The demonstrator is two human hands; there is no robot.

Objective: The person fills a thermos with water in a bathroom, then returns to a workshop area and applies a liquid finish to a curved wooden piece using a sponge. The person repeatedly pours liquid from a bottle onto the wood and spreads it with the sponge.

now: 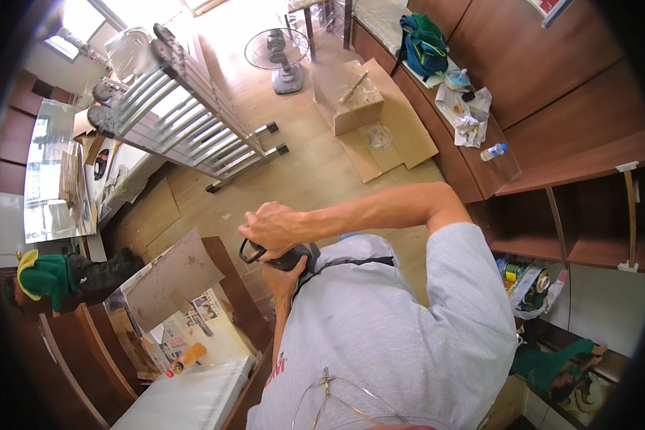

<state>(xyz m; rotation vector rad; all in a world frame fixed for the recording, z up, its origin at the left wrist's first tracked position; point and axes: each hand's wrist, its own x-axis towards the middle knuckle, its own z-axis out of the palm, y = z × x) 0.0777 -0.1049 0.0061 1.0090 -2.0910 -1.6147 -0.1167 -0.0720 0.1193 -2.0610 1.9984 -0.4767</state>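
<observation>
In front of my grey shirt, both hands are on a dark, rounded object [294,256] with a thin black loop at its far end; its exact kind I cannot make out. My right hand [271,228] reaches across from the right, its fingers curled over the top of the object near the loop. Below it, my left hand [283,276] wraps round the object's underside, thumb against its side. The fingers partly hide the object. A black strap [355,262] crosses my shirt beside it.
A folded metal ladder [186,118] leans ahead left; a fan [285,68] and cardboard [387,136] are on the floor ahead. Open brown cabinets [530,222] line the right. One person in green [50,282] works at left, another [552,367] at lower right. An orange-filled bottle [186,358] lies lower left.
</observation>
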